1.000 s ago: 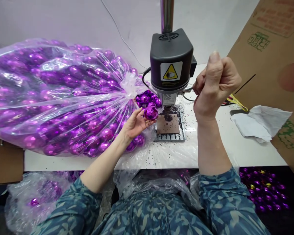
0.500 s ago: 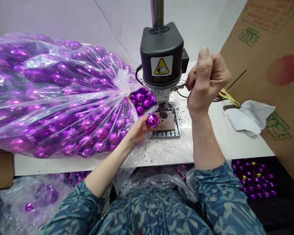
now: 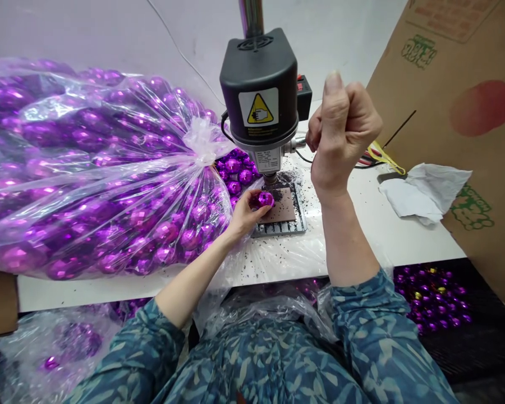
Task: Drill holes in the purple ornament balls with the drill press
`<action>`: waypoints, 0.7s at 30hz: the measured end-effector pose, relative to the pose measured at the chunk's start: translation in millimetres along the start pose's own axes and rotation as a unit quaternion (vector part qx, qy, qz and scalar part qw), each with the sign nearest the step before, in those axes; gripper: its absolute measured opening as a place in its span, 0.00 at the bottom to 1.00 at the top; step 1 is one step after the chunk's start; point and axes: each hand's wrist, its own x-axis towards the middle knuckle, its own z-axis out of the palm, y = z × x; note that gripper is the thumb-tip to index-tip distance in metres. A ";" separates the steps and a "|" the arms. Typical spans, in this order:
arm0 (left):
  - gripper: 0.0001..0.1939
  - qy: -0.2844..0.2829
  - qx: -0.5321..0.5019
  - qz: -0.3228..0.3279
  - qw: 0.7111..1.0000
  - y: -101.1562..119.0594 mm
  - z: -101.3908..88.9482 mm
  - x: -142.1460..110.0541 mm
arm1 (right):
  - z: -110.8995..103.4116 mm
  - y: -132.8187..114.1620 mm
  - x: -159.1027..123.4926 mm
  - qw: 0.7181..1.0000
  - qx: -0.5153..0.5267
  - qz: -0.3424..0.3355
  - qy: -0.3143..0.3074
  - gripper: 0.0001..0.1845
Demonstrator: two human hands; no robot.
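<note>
A shiny purple faceted ball (image 3: 266, 198) sits between the thumb and fingers of my left hand (image 3: 247, 212), over the brown board (image 3: 284, 206) on the base of a small drill press (image 3: 258, 87). The drill press has a black motor housing with a yellow warning label, and its chuck (image 3: 271, 178) is just above and behind the ball. My right hand (image 3: 345, 129) is raised at the machine's right side, fingers curled around the feed handle (image 3: 298, 143), whose grip end is hidden in the fist. Dark shavings lie around the base.
A big clear bag (image 3: 109, 185) full of purple balls fills the left of the white table (image 3: 421, 241). Loose purple balls (image 3: 234, 171) lie behind my left hand. Crumpled white paper (image 3: 425, 191), yellow-handled scissors (image 3: 385, 158) and a tall cardboard box (image 3: 441, 101) stand right.
My left hand has moved the ball a little inward over the board and turned it, with the thumb now along its near side. My right hand stays on the handle. The view has shifted slightly.
</note>
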 end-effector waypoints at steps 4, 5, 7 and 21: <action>0.26 -0.003 0.025 0.018 1.000 -9.9 5.4 5.2 | -0.1 -0.1 0.6 1.000 0.004 -0.011 -0.003 0.33; 0.26 -0.001 0.038 0.030 0.999 -11.3 7.1 5.8 | -0.1 0.2 0.7 1.000 0.011 -0.017 -0.004 0.32; 0.27 0.009 0.069 0.063 0.996 -12.5 11.1 6.4 | -0.1 0.9 0.8 0.999 0.026 -0.029 -0.003 0.32; 0.27 0.047 0.052 0.059 0.996 -12.5 29.7 -3.3 | -2.9 7.3 -3.0 0.999 0.028 -0.027 0.003 0.30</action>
